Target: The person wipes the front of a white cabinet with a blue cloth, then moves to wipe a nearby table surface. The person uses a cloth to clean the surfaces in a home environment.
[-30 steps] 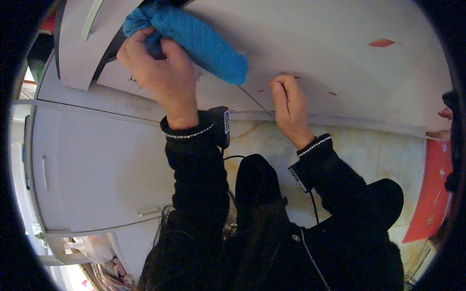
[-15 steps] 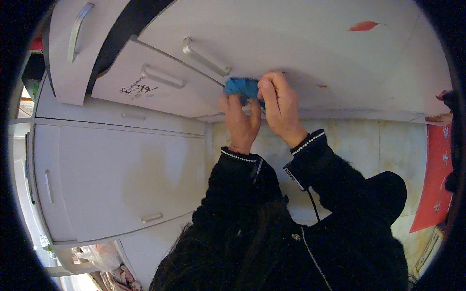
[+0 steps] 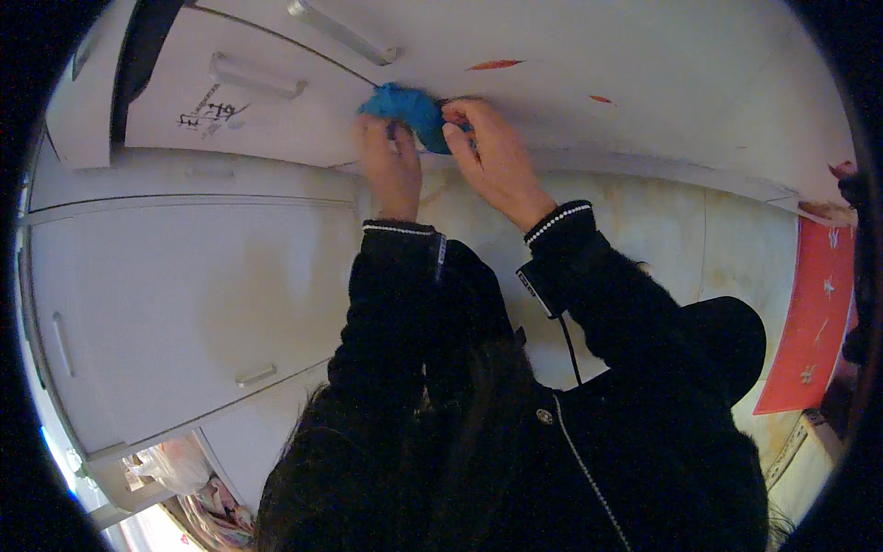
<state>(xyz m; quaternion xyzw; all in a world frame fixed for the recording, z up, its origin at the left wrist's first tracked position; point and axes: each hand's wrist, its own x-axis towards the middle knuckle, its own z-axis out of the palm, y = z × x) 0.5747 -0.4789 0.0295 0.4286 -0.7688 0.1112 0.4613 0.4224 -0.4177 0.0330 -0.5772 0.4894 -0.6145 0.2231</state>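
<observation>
Both my hands are raised in front of a white cabinet front, with a crumpled blue cloth (image 3: 405, 103) between them. My left hand (image 3: 391, 167) has its fingers closed on the cloth's left part from below. On the other side, my right hand (image 3: 489, 152) pinches the cloth's right end between thumb and bent fingers. The cloth hangs bunched, close to the cabinet's lower part; whether it touches the surface I cannot tell. Something dark shows beside the left fingers, too small to make out.
Metal handles (image 3: 342, 32) stick out from the cabinet doors above my hands. A white cabinet (image 3: 184, 285) stands on the left, above a plastic bag (image 3: 179, 463). Pale marbled floor tiles (image 3: 635, 221) and a red mat (image 3: 802, 322) lie to the right.
The view has shifted, so the cabinets, hands and cloth appear higher and further left. More of the blue cloth shows between my hands, which still hold it.
</observation>
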